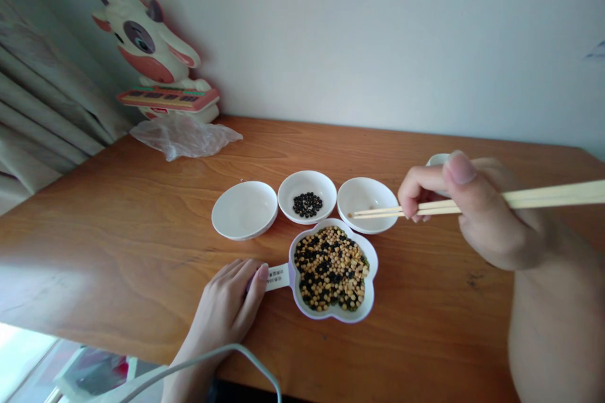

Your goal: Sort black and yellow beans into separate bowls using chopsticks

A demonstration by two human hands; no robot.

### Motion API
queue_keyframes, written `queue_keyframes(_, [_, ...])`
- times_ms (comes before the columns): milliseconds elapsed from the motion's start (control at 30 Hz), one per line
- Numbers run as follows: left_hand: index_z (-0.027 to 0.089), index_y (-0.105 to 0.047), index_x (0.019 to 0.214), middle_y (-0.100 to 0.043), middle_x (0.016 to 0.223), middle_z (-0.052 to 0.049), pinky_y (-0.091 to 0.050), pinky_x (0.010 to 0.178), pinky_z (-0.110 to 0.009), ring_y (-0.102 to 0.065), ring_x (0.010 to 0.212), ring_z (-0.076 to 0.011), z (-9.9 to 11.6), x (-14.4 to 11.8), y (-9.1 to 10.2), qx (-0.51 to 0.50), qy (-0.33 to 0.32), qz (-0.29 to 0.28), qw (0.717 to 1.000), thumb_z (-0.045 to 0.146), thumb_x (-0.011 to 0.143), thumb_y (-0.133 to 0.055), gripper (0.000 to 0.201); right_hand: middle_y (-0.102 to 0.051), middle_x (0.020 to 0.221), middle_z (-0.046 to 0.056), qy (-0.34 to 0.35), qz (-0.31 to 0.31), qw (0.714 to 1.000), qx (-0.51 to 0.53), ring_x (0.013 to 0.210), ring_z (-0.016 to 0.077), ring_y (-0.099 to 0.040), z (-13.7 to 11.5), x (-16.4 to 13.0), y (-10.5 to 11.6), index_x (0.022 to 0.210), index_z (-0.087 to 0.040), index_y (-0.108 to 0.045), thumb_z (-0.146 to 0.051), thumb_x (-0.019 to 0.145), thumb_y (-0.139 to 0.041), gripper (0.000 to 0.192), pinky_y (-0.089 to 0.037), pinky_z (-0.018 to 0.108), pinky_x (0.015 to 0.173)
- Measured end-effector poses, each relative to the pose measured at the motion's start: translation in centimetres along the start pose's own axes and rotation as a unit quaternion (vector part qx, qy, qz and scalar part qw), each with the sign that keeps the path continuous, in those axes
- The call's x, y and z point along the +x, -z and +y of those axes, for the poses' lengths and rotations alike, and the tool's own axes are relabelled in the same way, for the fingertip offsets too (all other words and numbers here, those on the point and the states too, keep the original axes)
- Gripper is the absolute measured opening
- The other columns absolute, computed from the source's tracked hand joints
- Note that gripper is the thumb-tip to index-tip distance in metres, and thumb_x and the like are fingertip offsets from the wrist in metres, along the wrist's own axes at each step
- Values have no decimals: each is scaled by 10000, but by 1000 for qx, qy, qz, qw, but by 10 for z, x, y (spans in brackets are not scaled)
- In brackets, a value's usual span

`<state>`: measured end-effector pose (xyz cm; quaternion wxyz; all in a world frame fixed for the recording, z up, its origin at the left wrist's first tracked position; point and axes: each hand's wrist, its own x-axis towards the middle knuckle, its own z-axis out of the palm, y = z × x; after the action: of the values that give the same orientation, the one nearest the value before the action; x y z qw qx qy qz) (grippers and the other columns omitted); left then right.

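My left hand (pixel 235 301) is closed round the handle of a white, purple-edged flower-shaped scoop (pixel 374 293). The scoop holds mixed black and yellow beans (pixel 331 267). In my right hand (pixel 482 214) is a pair of wooden chopsticks (pixel 553 196). Their tips reach over the right white bowl (pixel 368 187), with a small yellowish bean (pixel 350 215) at the tips; whether they pinch it, I cannot tell. Black beans (pixel 307 204) lie in the middle white bowl (pixel 307 177). The left white bowl (pixel 244 211) shows only its bare inside.
A cow-shaped toy with a keyboard (pixel 161 63) stands at the back left against the wall, a crumpled clear plastic bag (pixel 186 137) before it. Behind my right hand a white round dish (pixel 438 159) is partly hidden. A pale cable (pixel 227 349) crosses near my left forearm.
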<state>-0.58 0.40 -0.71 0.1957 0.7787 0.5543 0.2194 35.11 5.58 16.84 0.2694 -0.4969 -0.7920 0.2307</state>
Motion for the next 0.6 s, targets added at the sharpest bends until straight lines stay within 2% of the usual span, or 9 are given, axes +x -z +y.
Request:
queue_keyframes(133, [243,-573,843,-672,822,-14,-459,739,-312,-645,767,-203,1,0,1,0,2,0,1000,355,1108,-423,325,-627,700,17,44,-80,995,51,645,164,-538,-1,3,-16,772,-237,-632,-646,1081,-206,667,-379,354,646])
queue_keyframes(233, [241,-568,835,-671,817,-15,-461,735,-310,-645,763,-203,1,0,1,1,3,-1,1000,354,1107,-419,330,-646,736,18,35,-115,992,44,669,161,-554,1,7,-28,819,-226,-629,-579,1104,-241,597,-384,348,659])
queue_keyframes(600, [239,-526,799,-651,777,-13,-455,704,-312,-621,715,-195,4,1,4,9,-3,-7,1000,348,1107,-404,349,-656,765,13,41,-131,990,2,680,149,-539,5,13,-40,821,-208,-565,-528,1122,-254,538,-305,351,629])
